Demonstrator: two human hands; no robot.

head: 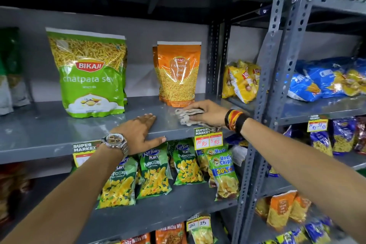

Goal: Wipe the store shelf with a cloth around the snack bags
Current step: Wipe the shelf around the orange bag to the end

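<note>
Bare grey shelf [39, 130] runs open along the front, left of the green Bikaji sev bag [93, 77] and between it and the orange Moong Dal bag [178, 75]. The perforated steel upright [213, 55] closes the right end. Behind the bags the wall [138, 31] blocks any reach.

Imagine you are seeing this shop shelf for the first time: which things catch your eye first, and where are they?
The big green Bikaji bag stands upright at the left of the grey shelf, with the orange Bikaji bag upright to its right. Just in front of the orange bag, the right hand presses a pale cloth onto the shelf, while the left hand rests flat at the front edge.
</note>
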